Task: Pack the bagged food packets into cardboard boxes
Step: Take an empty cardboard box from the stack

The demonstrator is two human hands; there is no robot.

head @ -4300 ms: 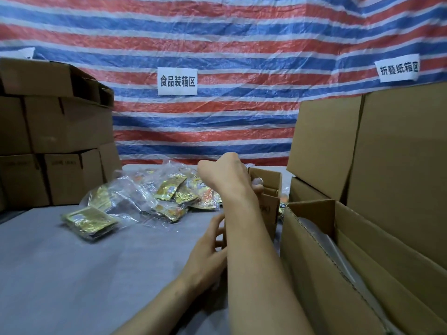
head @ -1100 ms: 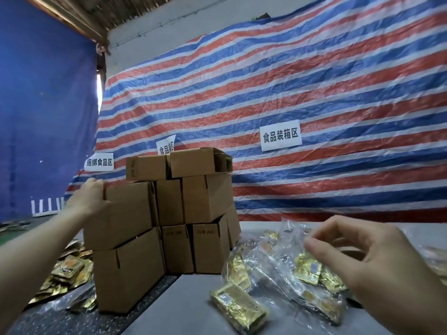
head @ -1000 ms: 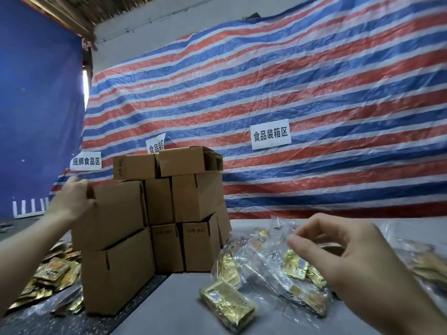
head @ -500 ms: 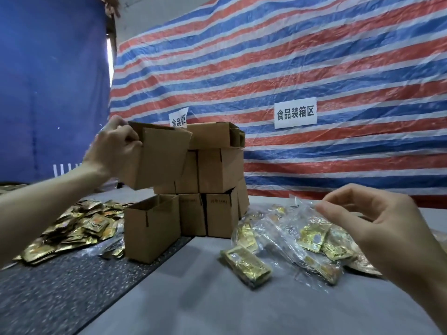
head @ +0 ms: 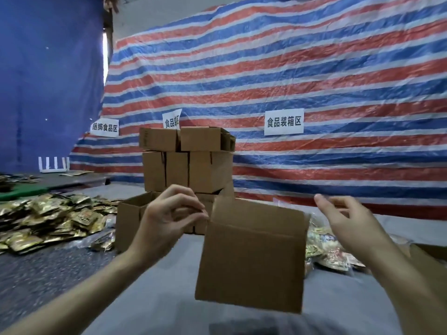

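Your left hand (head: 169,220) pinches the upper left corner of 1 open cardboard box (head: 251,257), which hangs tilted above the grey bench (head: 150,293) with its flap up. Your right hand (head: 346,223) hovers just beside the box's right edge, fingers loosely curled and holding nothing. The bagged food packets (head: 331,252) lie on the bench behind the box, to the right of the stack of boxes (head: 188,165).

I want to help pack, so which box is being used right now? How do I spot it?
Find the stack of cardboard boxes against the striped tarp. In front of it, the left hand pinches one box by its top corner. Only this box is held above the grey table.
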